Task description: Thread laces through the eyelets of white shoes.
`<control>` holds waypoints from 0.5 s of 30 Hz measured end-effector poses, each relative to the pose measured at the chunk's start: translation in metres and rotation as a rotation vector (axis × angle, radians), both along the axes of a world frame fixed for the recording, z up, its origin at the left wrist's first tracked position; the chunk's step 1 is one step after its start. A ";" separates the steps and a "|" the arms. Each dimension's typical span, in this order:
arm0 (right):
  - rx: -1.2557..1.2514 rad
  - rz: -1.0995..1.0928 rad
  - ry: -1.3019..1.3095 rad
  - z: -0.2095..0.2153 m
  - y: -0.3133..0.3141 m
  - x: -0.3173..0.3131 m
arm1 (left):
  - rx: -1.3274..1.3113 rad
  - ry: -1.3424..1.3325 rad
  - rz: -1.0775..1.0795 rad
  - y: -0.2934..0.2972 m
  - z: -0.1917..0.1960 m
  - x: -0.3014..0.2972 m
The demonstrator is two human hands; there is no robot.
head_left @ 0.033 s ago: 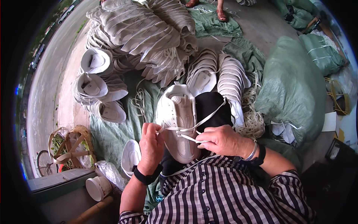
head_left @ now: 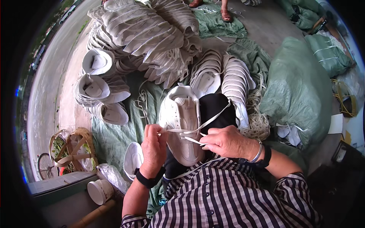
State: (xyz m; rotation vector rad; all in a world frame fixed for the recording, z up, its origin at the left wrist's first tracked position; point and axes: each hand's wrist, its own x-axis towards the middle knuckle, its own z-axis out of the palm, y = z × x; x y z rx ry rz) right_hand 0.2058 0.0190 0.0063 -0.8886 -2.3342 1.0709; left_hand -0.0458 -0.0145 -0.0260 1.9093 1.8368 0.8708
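Note:
A white shoe upper (head_left: 188, 150) lies in my lap with its toe pointing toward me and its heel opening away. White shoelace (head_left: 213, 118) runs across its lacing area and loops out to the right over my dark-clad knee. At the left edge of the upper, my left hand (head_left: 154, 149) is closed, pinching a strand of the lace between thumb and fingers. On the other side my right hand (head_left: 232, 143) also pinches the lace, its end sticking out past the fingertips. Another single white upper (head_left: 133, 159) rests beside my left wrist.
A large heap of stacked shoe uppers (head_left: 144, 30) rises ahead. Nested rows of uppers (head_left: 235, 78) stand nearer, beside a tangle of laces (head_left: 257, 127). Bulging green sacks (head_left: 300, 87) fill the right. A woven basket (head_left: 80, 146) and a white bucket (head_left: 100, 192) are at left. Another person's feet (head_left: 226, 15) show far ahead.

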 end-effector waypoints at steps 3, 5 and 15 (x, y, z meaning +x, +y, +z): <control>0.352 0.056 -0.157 0.005 0.011 0.002 | -0.089 -0.585 -0.007 0.007 0.007 0.001; 0.411 0.036 -0.211 0.008 0.022 0.007 | -0.327 -1.129 0.089 0.016 0.037 -0.005; 0.127 -0.469 0.256 -0.018 0.017 -0.012 | -0.130 -1.246 0.384 0.039 0.038 -0.103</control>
